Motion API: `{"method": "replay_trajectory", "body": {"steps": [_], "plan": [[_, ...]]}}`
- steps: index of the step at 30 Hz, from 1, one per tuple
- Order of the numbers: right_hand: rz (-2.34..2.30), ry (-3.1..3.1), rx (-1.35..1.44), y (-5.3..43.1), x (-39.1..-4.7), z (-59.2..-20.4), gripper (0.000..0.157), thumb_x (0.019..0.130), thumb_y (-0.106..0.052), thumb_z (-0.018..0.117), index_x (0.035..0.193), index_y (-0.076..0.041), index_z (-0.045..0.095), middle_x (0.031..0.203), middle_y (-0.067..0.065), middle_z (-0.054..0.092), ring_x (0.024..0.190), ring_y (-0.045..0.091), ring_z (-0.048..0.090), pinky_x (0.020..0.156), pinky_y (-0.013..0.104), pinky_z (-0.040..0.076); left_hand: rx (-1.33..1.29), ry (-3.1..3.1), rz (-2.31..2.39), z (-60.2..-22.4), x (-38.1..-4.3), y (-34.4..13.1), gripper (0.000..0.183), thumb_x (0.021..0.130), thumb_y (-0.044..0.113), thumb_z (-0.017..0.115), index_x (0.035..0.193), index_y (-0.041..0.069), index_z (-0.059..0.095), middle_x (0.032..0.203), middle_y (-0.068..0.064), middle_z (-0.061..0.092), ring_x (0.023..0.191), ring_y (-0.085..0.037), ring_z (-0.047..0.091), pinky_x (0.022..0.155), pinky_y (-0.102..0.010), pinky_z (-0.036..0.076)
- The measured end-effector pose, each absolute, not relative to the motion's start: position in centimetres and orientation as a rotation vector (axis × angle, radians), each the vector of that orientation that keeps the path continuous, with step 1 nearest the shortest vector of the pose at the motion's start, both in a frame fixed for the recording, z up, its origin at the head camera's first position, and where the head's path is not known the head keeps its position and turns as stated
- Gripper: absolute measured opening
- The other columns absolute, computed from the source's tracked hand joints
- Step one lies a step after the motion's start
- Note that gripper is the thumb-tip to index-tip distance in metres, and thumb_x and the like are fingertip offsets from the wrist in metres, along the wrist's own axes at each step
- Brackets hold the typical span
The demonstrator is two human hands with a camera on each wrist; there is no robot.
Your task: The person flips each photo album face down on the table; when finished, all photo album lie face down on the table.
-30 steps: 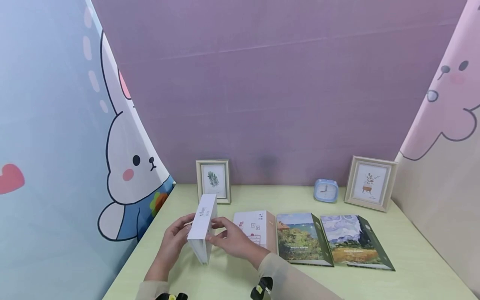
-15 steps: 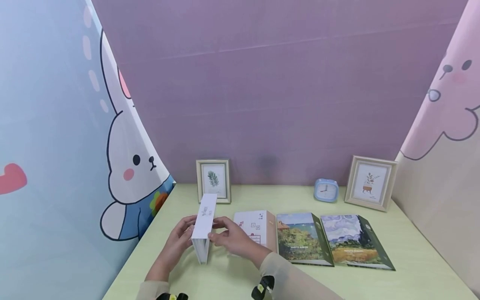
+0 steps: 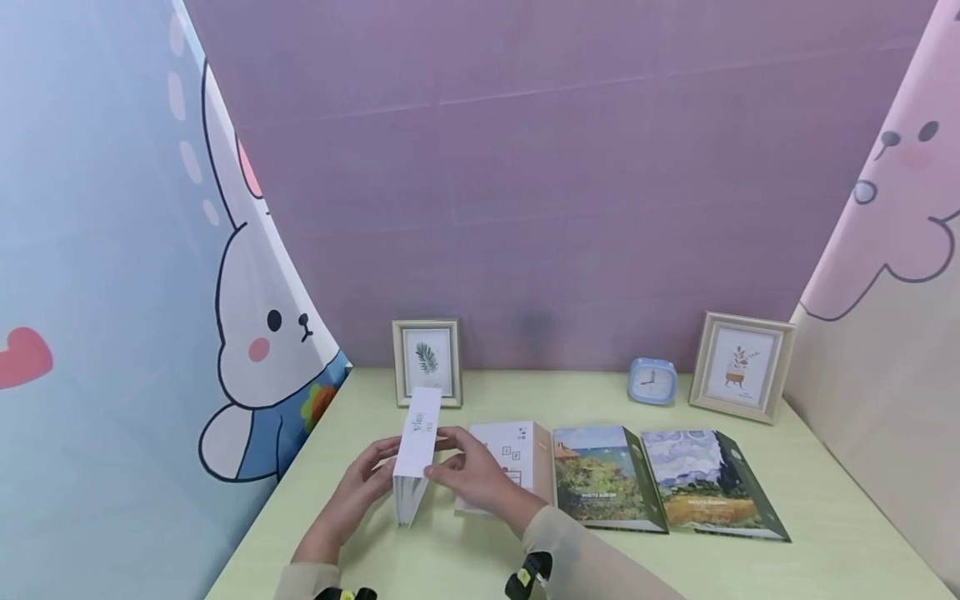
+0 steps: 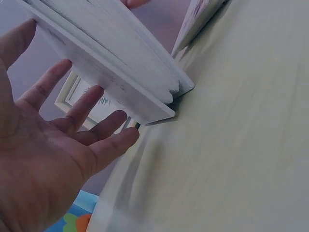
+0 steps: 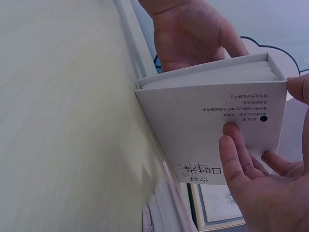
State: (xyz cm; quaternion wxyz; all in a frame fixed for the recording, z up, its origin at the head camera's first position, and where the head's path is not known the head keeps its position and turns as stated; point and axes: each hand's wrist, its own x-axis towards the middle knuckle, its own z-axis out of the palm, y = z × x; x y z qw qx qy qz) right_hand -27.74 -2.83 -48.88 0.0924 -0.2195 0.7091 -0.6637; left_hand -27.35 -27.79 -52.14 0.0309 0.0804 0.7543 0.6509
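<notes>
A thick white photo album [image 3: 417, 442] stands on its page edges on the table, spine up, its covers spread slightly at the bottom. My left hand [image 3: 360, 483] is at its left cover. In the left wrist view the fingers [image 4: 87, 106] are spread and nearly straight, the thumb tip by the spine edge. My right hand [image 3: 476, 475] is at the other cover, thumb at the spine's near corner. Its extended fingers [image 5: 234, 150] lie against the printed cover in the right wrist view. The album stands between both hands.
Right of the hands lie a white-and-pink album [image 3: 540, 467] and two picture-covered albums, one with a seaside scene [image 3: 600, 483] and one with a field [image 3: 697, 483]. Behind stand a leaf picture frame [image 3: 426, 358], a blue clock [image 3: 652, 381] and a plant picture frame [image 3: 742, 367].
The white album has shifted slightly right between my hands, and its spine has turned a little clockwise. Both hands have moved with it. The other albums, frames and clock stay put.
</notes>
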Motion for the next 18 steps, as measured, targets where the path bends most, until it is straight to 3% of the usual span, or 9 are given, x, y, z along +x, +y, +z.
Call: {"method": "replay_trajectory", "body": {"steps": [7, 18], "plan": [[-1.995, 2.098, -0.633, -2.51, -28.09, -49.13, 0.078, 0.093, -0.016, 0.081, 0.159, -0.017, 0.04, 0.138, 0.014, 0.061, 0.099, 0.022, 0.07, 0.076, 0.031, 0.061, 0.278, 2.311, 2.0, -52.49, -27.43, -27.84, 0.043, 0.108, 0.029, 0.06, 0.15, 0.021, 0.054, 0.156, -0.011, 0.048, 0.137, -0.038, 0.052, 0.111, -0.058, 0.047], [-1.975, 2.082, -0.664, -2.11, -28.59, -49.87, 0.087, 0.088, -0.006, 0.082, 0.161, -0.02, 0.038, 0.136, 0.019, 0.059, 0.098, 0.023, 0.07, 0.075, 0.031, 0.063, 0.25, 2.352, 1.942, -52.67, -27.69, -27.82, 0.043, 0.104, 0.031, 0.067, 0.145, 0.018, 0.06, 0.154, -0.007, 0.054, 0.145, -0.039, 0.045, 0.117, -0.055, 0.043]]}}
